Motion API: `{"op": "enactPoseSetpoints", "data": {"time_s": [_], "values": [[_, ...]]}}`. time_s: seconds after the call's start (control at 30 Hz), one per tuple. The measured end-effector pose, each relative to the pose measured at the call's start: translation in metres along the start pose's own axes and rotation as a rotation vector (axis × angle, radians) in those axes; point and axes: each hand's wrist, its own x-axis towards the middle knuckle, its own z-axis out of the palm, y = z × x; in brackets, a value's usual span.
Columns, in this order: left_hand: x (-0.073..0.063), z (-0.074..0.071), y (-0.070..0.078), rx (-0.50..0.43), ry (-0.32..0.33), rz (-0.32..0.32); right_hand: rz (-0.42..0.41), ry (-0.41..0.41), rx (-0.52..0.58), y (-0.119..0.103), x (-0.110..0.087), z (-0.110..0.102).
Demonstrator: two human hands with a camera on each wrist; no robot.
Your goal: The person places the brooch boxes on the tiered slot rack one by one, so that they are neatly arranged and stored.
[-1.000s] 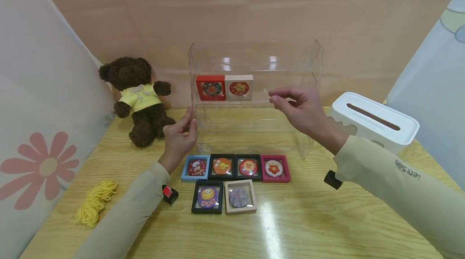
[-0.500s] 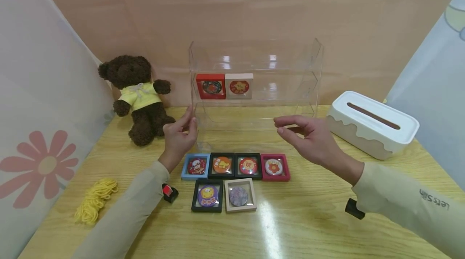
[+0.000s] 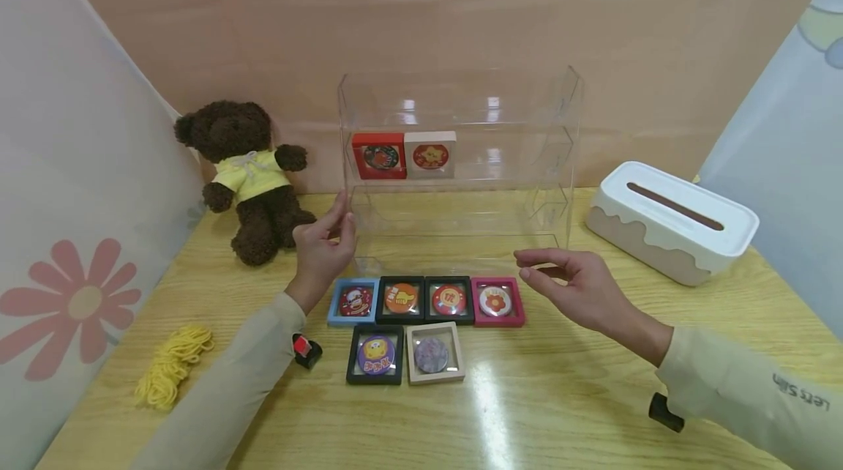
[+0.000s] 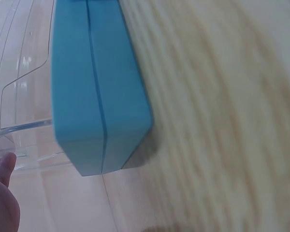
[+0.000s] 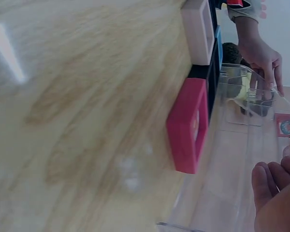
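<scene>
A clear tiered display rack (image 3: pixel 487 203) stands at the back of the table. My left hand (image 3: pixel 323 249) pinches its left side edge between thumb and fingers. On one of its upper tiers sit a red frame (image 3: pixel 379 157) and a white frame (image 3: pixel 430 155), side by side at the left. My right hand (image 3: pixel 582 285), fingers loosely bent and holding nothing, hovers near the pink frame (image 3: pixel 497 301). That frame ends a row with a blue frame (image 3: pixel 353 301) and two black ones. Below lie a black frame (image 3: pixel 375 355) and a beige frame (image 3: pixel 435 353). Each holds a round badge.
A brown teddy bear (image 3: pixel 246 184) in a yellow top sits left of the rack. Yellow yarn (image 3: pixel 173 366) lies at the table's left. To the right stands a white tissue box (image 3: pixel 672 225). A peach cloth backdrop (image 3: pixel 448 9) hangs behind.
My right hand has come down from beside the white frame on the rack to near the pink frame, moving slightly right. The left hand has stayed at the rack's edge.
</scene>
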Motion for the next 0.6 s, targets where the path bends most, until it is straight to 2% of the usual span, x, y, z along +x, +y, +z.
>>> {"op": "enactPoseSetpoints", "data": {"time_s": [0.13, 0.37, 0.6], "values": [[0.0, -0.001, 0.0, -0.011, -0.006, 0.001, 0.014, -0.026, -0.007, 0.012, -0.004, 0.003], [0.0, -0.001, 0.001, -0.019, -0.005, -0.014, -0.048, -0.117, -0.1, 0.028, -0.007, 0.008], [0.0, -0.001, 0.0, -0.007, -0.009, -0.011, 0.004, -0.207, -0.156, 0.036, -0.008, 0.011]]}}
